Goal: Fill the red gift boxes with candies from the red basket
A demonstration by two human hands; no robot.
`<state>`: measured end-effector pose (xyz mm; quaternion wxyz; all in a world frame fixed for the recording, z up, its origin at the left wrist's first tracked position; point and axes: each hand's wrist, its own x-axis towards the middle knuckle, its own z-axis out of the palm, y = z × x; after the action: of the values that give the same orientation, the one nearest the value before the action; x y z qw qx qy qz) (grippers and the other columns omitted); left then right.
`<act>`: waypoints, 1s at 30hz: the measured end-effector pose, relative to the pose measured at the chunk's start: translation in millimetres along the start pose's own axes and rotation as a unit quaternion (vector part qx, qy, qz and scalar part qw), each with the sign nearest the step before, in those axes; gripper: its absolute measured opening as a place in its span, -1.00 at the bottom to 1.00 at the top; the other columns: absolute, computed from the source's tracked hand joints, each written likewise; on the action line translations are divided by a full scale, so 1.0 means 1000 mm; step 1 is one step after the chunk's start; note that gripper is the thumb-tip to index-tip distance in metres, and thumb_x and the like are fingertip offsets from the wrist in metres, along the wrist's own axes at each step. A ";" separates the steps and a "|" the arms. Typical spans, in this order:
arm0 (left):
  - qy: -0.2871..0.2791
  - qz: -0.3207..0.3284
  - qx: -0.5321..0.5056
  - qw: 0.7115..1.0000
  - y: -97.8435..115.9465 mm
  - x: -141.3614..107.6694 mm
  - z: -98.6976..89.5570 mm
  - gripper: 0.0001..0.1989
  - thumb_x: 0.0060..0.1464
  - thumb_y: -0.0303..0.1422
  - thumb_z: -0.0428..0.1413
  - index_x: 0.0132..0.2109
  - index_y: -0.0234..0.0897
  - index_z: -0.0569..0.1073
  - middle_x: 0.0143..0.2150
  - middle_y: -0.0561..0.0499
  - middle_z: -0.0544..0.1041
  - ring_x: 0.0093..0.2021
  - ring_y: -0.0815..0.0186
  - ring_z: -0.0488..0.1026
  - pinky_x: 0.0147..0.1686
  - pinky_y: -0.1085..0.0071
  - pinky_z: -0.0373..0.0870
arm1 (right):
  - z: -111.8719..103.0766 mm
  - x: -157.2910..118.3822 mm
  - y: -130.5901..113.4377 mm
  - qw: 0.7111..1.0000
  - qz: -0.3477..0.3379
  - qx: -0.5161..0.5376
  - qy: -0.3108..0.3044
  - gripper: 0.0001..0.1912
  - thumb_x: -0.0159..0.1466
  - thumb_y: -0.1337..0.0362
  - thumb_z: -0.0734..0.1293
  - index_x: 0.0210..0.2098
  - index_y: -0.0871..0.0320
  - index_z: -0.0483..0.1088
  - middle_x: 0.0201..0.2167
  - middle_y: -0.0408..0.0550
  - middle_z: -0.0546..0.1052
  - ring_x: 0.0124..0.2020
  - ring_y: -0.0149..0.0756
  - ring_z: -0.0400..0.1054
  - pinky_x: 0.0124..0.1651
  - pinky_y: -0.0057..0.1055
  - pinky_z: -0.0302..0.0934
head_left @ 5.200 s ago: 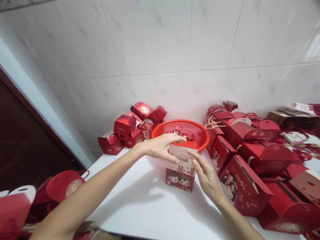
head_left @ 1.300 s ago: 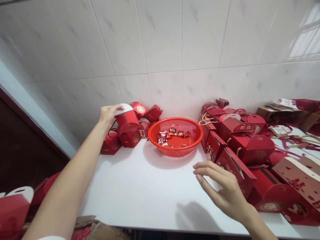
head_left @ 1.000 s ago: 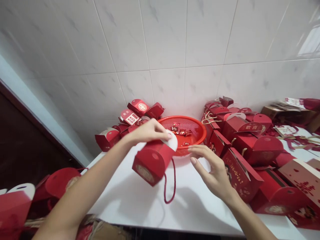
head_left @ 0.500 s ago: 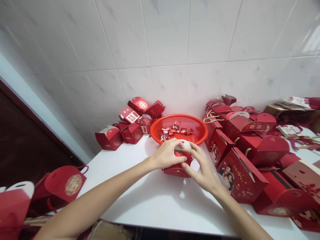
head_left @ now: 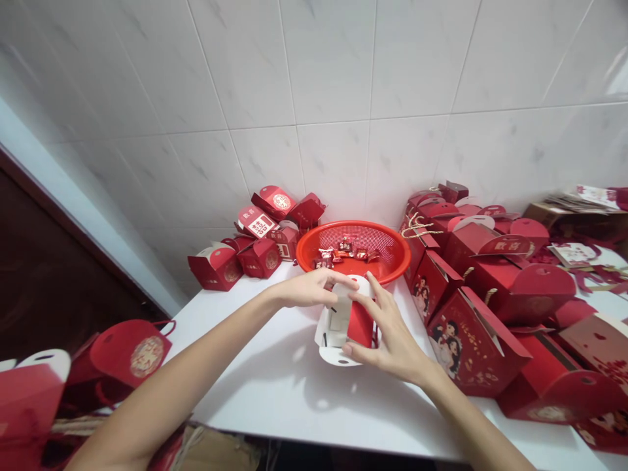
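White table (head_left: 255, 392), set against a marbled tile wall (head_left: 333, 65). 1 small red gift box (head_left: 361, 324) stands open on it, near the middle, just in front of a red plastic colander (head_left: 404, 260). White inside of the box shows; rounded flaps spread, 1 at the far end, 1 toward the wearer. Short bit of dark red cord (head_left: 375, 335) at its right side.

Right hand (head_left: 390, 330): grasping the box, spread along its right side, thumb on the near flap, fingers reaching to the far flap. Left hand (head_left: 314, 289): bent over the far left part of the opening, fingertips at the far flap; cannot tell whether it grips or only touches.

Colander holds wrapped sweets (head_left: 346, 244), bunched toward its back and left.

Left of the colander: pile of red gift boxes (head_left: 214, 269), some stacked, some tilted. Right: crowded rows of larger red handled boxes (head_left: 520, 291), several with rounded tops. Nearest the right forearm, 1 red carton printed with a cartoon couple (head_left: 478, 343). Another red box with gold medallion (head_left: 128, 356) lies beyond the left forearm.
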<state>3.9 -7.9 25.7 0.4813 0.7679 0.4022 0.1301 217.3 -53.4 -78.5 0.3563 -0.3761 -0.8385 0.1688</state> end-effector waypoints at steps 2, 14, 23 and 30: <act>-0.040 0.003 -0.012 0.999 -0.003 -0.001 -0.005 -0.33 -0.26 -0.49 0.03 0.11 -0.21 0.51 -0.03 -0.02 0.58 -0.06 0.15 0.49 -0.21 0.38 0.41 | -0.004 0.000 -0.003 1.000 0.008 0.024 0.011 -0.23 0.17 -0.15 0.43 0.25 0.03 0.22 0.48 0.21 -0.12 0.46 0.18 -0.16 0.34 0.19 -0.01; -0.107 -0.089 0.077 0.987 -0.017 -0.007 -0.011 -0.24 -0.26 -0.35 0.34 0.17 -0.21 0.36 0.05 -0.09 0.51 0.00 0.10 0.47 -0.08 0.33 0.42 | -0.039 -0.010 0.019 0.999 -0.002 -0.037 0.038 -0.46 0.14 -0.15 0.48 -0.04 0.06 0.45 0.41 0.17 0.15 0.36 0.18 0.12 0.27 0.15 0.12; -0.158 -0.174 0.151 0.960 -0.015 -0.007 -0.003 -0.26 -0.29 -0.23 0.38 0.06 -0.14 0.28 -0.28 0.09 0.45 -0.25 0.20 0.47 -0.24 0.38 0.36 | -0.041 -0.011 0.018 0.993 0.012 -0.078 -0.088 -0.44 0.26 -0.18 0.35 0.07 0.04 0.54 0.23 0.16 0.43 0.22 0.17 0.34 0.17 0.14 0.25; -0.142 -0.155 0.163 0.964 -0.013 -0.007 -0.006 -0.30 -0.25 -0.18 0.36 0.07 -0.15 0.31 -0.27 0.07 0.46 -0.19 0.16 0.47 -0.24 0.38 0.37 | -0.038 -0.018 0.017 0.992 0.042 -0.031 -0.118 -0.30 0.35 -0.22 0.20 0.33 0.01 0.27 0.35 0.13 0.27 0.32 0.18 0.21 0.23 0.14 0.21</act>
<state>-10.2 -7.1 19.3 0.4162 0.7748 0.4596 -0.1234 261.6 -54.5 -70.5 0.2357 -0.3993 -0.8631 0.2004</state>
